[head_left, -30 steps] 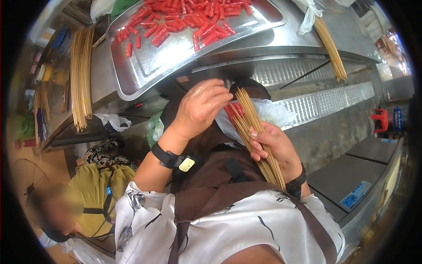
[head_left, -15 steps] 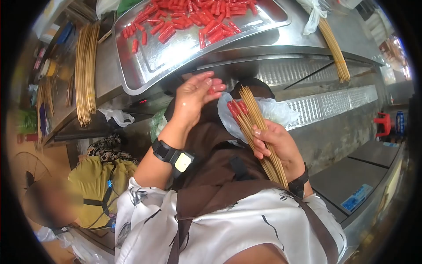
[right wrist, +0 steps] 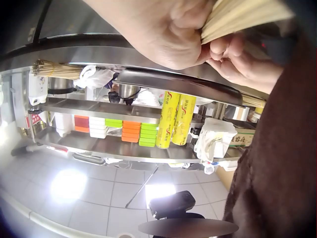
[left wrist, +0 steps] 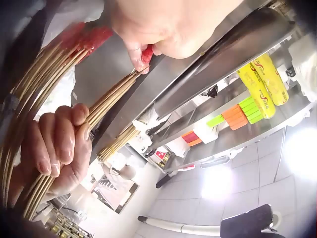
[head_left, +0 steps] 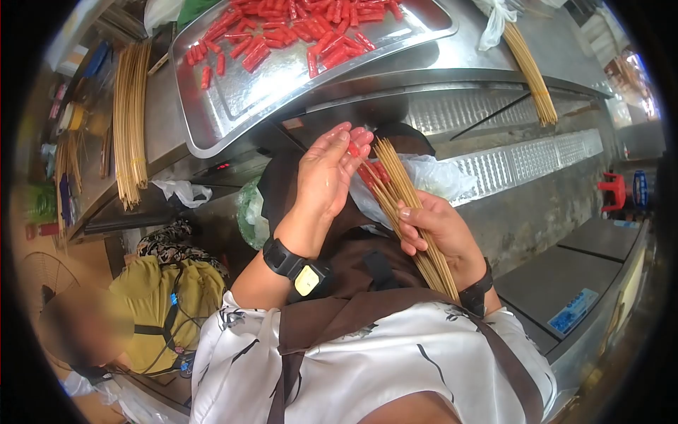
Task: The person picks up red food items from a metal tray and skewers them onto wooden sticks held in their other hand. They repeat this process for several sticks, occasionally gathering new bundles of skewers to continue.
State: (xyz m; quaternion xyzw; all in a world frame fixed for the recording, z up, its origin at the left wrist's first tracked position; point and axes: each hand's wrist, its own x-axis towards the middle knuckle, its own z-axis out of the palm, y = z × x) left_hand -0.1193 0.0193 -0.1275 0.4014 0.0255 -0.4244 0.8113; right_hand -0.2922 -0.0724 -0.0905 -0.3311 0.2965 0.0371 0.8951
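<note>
In the right hand (head_left: 439, 226), skewers (head_left: 405, 185)

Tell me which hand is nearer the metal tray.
Left. The left hand is just short of the metal tray, pinching a red piece; the right hand, holding sticks, is farther back and right.

Head view: red plastic stool (head_left: 610, 191) beside dark cylinder with blue label (head_left: 640, 189); wire-caged fan (head_left: 47, 290) far left. Right-wrist view: yellow printed packages (right wrist: 167, 121) beside green stacked containers (right wrist: 148, 135).
</note>
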